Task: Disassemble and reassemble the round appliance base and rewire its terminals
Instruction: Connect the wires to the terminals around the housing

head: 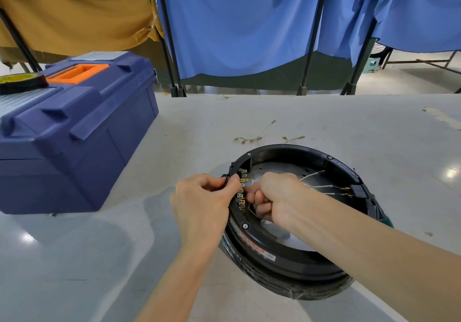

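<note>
Left hand [203, 203]: fingers curled, thumb and forefinger pinching the black rim bracket on the left side of the round base [287, 268], right beside the terminals [242, 193].

Right hand [273, 197]: reaches inside the ring from the right, fingers curled tight together, knuckles up, fingertips at the terminal row. Whether they pinch a wire or a clip cannot be told; the tips are hidden behind the fingers.

Terminals: a short column of brass tabs on the inner left wall of the base, between the two hands.

Inside the base: a grey metal floor, with thin white wires [314, 174] running from under the right hand toward a black connector block [359, 192] on the right wall. Screw heads show on the rim, and a white and red label on its near left.

Base position: on the bench [99, 259], right of the middle, nearer the front edge than the back.

Just beyond the base, toward the back edge: loose wires [252, 139] with brass ends, lying in two small bunches, apart from the rim.

Left side of the bench: a blue toolbox [74, 134], lid closed, orange handle [77, 73] on top, a tape roll [22, 83] resting on its lid.

Behind the bench: blue curtains [249, 22] on black stands, tan cloth [74, 9] at left.
</note>
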The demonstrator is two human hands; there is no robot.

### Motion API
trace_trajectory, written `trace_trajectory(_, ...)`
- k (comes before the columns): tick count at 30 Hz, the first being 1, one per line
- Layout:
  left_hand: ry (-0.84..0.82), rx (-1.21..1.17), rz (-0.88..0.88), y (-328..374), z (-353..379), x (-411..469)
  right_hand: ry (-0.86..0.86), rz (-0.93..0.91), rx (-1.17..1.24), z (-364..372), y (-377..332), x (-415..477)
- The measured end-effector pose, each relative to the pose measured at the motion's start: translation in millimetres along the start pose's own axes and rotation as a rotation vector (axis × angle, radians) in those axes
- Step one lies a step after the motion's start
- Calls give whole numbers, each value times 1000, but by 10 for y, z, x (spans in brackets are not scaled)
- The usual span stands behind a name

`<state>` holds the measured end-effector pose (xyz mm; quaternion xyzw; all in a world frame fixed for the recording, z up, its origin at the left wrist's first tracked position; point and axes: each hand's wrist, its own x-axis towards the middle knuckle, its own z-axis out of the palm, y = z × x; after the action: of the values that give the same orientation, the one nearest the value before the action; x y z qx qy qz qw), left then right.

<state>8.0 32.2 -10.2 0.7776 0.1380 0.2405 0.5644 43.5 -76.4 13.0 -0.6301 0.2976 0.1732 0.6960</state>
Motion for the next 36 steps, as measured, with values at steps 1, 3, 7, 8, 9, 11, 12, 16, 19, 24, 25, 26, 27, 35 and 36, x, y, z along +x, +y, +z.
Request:
trace_trajectory(1, 0, 0, -1, 1, 1, 3, -2, 10, 6, 10, -1, 5)
trace_trajectory(3, 2, 3, 2, 12, -4, 9, 7, 16, 15, 24, 0, 15)
trace_trajectory(7, -1, 18, 13, 13, -24, 6, -50, 6, 8, -35, -7, -22)
trace_trajectory(8, -4, 16, 17, 18, -29, 1, -90, 15, 9, -66, -13, -42)
trace_trajectory(9, -7, 14, 19, 25, -35, 0, -131, 32, 6, -102, -20, -57)
trace_trajectory(11, -23, 1, 9, 40, -43, 2, -190, 46, -23, -180, -26, -91)
trace_trajectory(12, -34, -3, 1, 48, -46, 3, -207, 40, -50, -216, -26, -114)
trace_trajectory(16, -103, 8, -7, 90, -105, 11, -239, -18, -197, -335, -22, -226)
trace_trajectory(19, -151, 21, -17, 142, -152, 17, -265, -42, -297, -398, -14, -282)
trace_trajectory(24, -209, 23, -49, 157, -218, -2, -332, -13, -225, -373, 19, -260)
trace_trajectory(25, -202, 20, -51, 154, -221, -11, -338, -13, -210, -359, 24, -243)
trace_trajectory(26, -186, 24, -52, 153, -220, -16, -340, -17, -197, -345, 28, -227)
trace_trajectory(27, -169, 31, -49, 154, -218, -16, -337, -21, -187, -331, 30, -213)
trace_trajectory(35, -130, 40, -32, 140, -223, -24, -330, -50, -185, -309, 13, -186)
trace_trajectory(36, -127, 38, -30, 143, -223, -30, -322, -69, -209, -310, 15, -190)
